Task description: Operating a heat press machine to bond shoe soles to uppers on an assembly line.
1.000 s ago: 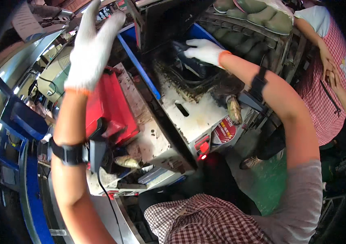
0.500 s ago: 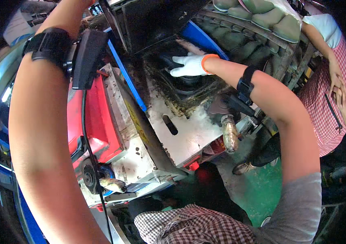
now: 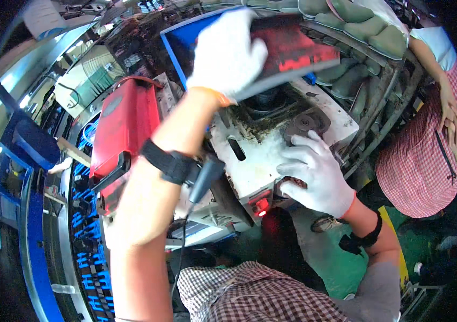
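My left hand (image 3: 228,53), in a white glove and blurred, reaches over the left part of a tilted red cover (image 3: 298,43) with a grey lower edge. Its fingers stretch away and the thumb stands apart; its exact contact with the cover is hidden. Below the cover lies a dark, grimy round recess (image 3: 266,104) in a worn white machine top (image 3: 255,158). My right hand (image 3: 319,174), also gloved, is at the machine top's front right corner, fingers curved but apart. A brown round plate (image 3: 306,123) sits just beyond its fingertips. What lies under the palm is hidden.
A second red cover (image 3: 124,129) with a black handle (image 3: 111,173) stands to the left. Blue side panels (image 3: 175,59) border the recess. Several olive shoe-shaped pieces (image 3: 373,24) sit on a rack at the far right. A person in a checked apron (image 3: 416,166) stands on the right.
My left hand has come from beyond the upper left edge onto the red cover, which has swung lower. My right hand has left the dark recess for the front right corner. The view has shifted.
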Tool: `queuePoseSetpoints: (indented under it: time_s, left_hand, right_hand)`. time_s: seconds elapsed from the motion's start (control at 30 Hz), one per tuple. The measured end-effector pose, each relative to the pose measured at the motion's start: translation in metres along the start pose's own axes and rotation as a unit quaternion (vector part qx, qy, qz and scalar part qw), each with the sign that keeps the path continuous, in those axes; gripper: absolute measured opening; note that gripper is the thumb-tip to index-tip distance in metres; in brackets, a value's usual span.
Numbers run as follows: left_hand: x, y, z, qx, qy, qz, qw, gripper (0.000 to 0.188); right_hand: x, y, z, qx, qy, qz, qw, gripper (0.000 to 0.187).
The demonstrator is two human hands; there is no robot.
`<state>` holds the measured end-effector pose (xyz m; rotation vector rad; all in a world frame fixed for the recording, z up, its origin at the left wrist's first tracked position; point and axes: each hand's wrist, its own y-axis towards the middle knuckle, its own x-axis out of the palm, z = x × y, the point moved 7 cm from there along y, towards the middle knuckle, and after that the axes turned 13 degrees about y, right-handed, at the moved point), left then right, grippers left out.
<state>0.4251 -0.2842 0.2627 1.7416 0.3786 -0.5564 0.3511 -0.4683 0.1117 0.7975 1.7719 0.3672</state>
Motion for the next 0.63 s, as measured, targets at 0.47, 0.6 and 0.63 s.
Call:
queuePoseSetpoints:
  time_s: [0.47, 0.6, 0.63]
  left_hand:
    - [0.042, -0.107, 0.054, -0.007, -0.004, -0.007, 1.0, 0.06]
    - [0.041, -0.115, 0.051, -0.008, -0.021, -0.003, 1.0, 0.062]
    - [0.036, -0.119, 0.048, -0.015, -0.017, -0.001, 1.0, 0.062]
  right_hand:
    - [-0.053, -0.059, 0.1, -0.005, -0.1, 0.224, 0.969, 0.025]
    - [-0.078, -0.038, 0.142, 0.136, -0.123, 0.312, 0.932, 0.024]
    - [-0.076, -0.034, 0.139, 0.13, -0.121, 0.307, 0.935, 0.024]
